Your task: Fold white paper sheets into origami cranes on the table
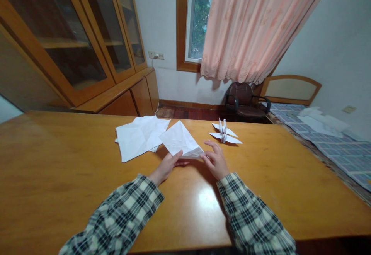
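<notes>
A partly folded sheet of white paper (180,137) is held just above the table, creased, with a folded flap along its near edge. My left hand (171,163) grips its near side, thumb on top and fingers beneath. At the paper's right corner, my right hand (215,160) pinches the tip between thumb and a finger, with the other fingers raised. Several creased white sheets (136,137) lie in a loose stack to the left, partly behind the held paper. Two folded paper cranes (224,133) stand close together beyond my right hand.
The wooden table (72,185) spans the view, its far edge just past the papers and cranes. Behind it are a glass-door cabinet (95,54) at left, a dark office chair (244,100), a pink curtain (249,27) and a bed (324,139) at right.
</notes>
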A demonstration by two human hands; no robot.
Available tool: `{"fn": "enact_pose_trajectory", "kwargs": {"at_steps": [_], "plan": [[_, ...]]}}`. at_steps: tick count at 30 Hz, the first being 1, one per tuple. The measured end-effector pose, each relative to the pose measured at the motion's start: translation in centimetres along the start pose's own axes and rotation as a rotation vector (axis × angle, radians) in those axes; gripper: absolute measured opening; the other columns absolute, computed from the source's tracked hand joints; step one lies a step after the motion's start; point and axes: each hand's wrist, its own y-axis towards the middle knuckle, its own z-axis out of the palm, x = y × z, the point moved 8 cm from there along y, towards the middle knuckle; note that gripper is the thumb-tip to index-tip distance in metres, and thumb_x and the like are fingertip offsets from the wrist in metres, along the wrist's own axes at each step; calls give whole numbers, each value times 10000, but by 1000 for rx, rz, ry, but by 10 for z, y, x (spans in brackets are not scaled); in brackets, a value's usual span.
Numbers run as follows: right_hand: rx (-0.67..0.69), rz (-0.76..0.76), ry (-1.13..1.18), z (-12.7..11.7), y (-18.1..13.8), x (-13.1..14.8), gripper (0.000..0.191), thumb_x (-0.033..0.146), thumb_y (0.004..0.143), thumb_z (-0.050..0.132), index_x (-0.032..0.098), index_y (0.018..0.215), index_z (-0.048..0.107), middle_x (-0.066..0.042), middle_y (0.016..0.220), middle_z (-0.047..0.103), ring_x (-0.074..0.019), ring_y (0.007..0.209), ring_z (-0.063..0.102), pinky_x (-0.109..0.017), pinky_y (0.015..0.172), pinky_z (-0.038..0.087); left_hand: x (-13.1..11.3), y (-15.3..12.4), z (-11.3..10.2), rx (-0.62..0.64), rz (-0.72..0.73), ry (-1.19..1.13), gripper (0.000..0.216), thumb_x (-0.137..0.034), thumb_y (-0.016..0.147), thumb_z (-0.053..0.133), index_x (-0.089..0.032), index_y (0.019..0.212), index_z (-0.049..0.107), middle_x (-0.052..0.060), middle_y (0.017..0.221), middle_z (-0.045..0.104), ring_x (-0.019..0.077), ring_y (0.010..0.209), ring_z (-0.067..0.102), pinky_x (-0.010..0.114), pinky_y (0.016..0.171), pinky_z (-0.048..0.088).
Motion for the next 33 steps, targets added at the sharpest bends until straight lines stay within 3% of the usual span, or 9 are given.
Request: {"fn": "enact_pose_trajectory", "kwargs": {"at_steps": [11, 19, 24, 30, 33], "plan": [[-17, 65, 13, 0, 0, -4, 217, 338, 812, 578, 197, 647, 579, -100, 1160, 542, -255, 1131, 453, -439, 962, 343, 2, 1, -1, -19, 5, 77, 458, -342, 762, 650, -115, 1137, 521, 121, 1111, 634, 199, 826, 655, 325, 741, 555], [-10, 142, 82, 1, -1, -8, 159, 363, 813, 574, 206, 826, 547, -97, 1070, 575, -240, 1057, 493, -414, 913, 380, 2, 2, -4, -59, 16, 105, 429, -356, 755, 651, -115, 1090, 536, 124, 1079, 645, 207, 768, 662, 345, 677, 569], [76, 169, 104, 9, -2, -10, 236, 380, 858, 507, 205, 1008, 556, -83, 982, 617, -223, 946, 541, -382, 849, 407, -1, 0, 0, -48, 28, 121, 444, -367, 740, 661, -116, 1088, 548, 119, 1072, 650, 221, 801, 657, 353, 668, 567], [180, 209, 97, 19, -4, -12, 240, 401, 883, 460, 204, 930, 589, -54, 862, 635, -191, 810, 557, -332, 753, 403, 1, 0, 1, -44, 29, 212, 437, -406, 712, 671, -103, 1021, 612, 115, 1005, 682, 218, 752, 657, 348, 655, 557], [213, 227, 109, 22, -5, -12, 248, 397, 898, 430, 199, 883, 578, -38, 799, 625, -172, 750, 551, -304, 711, 392, 5, 0, -1, -34, 19, 306, 455, -446, 702, 660, -93, 988, 642, 118, 998, 691, 248, 823, 656, 378, 737, 543]]}}
